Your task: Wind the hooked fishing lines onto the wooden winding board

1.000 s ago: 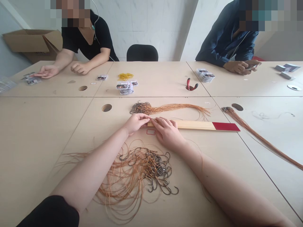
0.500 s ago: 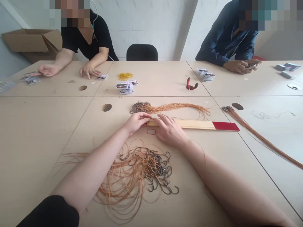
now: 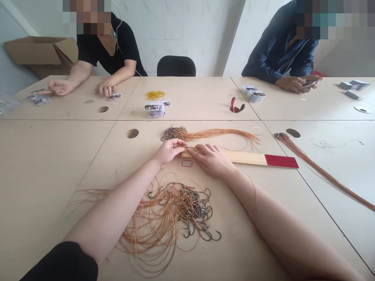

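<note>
My left hand (image 3: pixel 170 151) is closed in a pinch at the left end of a flat wooden strip (image 3: pixel 249 157) with a red right end. Whatever sits between its fingertips is too small to make out. My right hand (image 3: pixel 213 159) bends over the strip near that end, thumb reaching towards the left fingertips and fingers along the far edge. An orange line hangs by the right forearm. Below my hands lies a loose tangle of dark fish hooks (image 3: pixel 193 205) with orange lines (image 3: pixel 152 238). Behind the strip rests a neater bundle of hooked lines (image 3: pixel 219 134).
Another line bundle (image 3: pixel 325 169) stretches along the right. Red-handled pliers (image 3: pixel 233 105) stand in a table hole. Small packs (image 3: pixel 156 109) and yellow pieces (image 3: pixel 155 95) lie farther back. Two people sit opposite; one person's hand (image 3: pixel 106 86) touches a pack.
The strip's red end has swung slightly towards me. My right hand's fingers have drawn closer together, its thumb now near my left fingertips. The person opposite has slid a pack leftward.
</note>
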Demonstrator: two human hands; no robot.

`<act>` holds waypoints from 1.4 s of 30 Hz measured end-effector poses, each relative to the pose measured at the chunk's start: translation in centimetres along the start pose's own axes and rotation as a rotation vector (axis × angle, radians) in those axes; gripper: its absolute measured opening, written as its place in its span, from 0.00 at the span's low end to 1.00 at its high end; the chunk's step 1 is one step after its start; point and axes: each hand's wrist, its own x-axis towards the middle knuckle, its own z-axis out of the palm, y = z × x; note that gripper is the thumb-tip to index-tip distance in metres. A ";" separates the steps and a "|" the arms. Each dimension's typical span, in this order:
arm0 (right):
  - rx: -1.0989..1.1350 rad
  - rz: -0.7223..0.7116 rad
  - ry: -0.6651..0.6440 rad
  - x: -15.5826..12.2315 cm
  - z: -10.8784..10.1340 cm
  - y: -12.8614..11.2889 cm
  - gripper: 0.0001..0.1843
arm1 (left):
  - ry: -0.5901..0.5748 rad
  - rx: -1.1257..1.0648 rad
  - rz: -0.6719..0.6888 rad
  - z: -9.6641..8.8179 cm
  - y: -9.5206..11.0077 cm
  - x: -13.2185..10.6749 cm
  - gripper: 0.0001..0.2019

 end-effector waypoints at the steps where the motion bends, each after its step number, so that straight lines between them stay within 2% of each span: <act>1: -0.008 0.012 0.003 0.0 0.0 -0.1 0.24 | 0.006 0.002 0.004 0.0 0.0 0.0 0.11; 16: 0.039 0.054 0.051 0.0 0.2 -0.4 0.24 | 0.032 -0.016 -0.006 -0.1 -0.1 0.1 0.10; 21: 0.013 0.073 0.062 0.0 0.3 -0.4 0.24 | -0.080 -0.044 -0.021 -0.4 0.2 -0.2 0.13; 25: 0.016 0.082 0.070 0.0 0.2 -0.4 0.25 | -0.183 -0.068 -0.002 -0.4 0.5 -0.4 0.19; 38: 0.013 0.091 0.111 -0.1 0.0 -0.4 0.24 | -0.249 -0.135 0.025 -0.1 0.5 -0.4 0.14; 42: 0.006 0.075 0.102 -0.1 0.1 -0.3 0.24 | -0.224 -0.099 0.024 -0.3 0.2 -0.3 0.16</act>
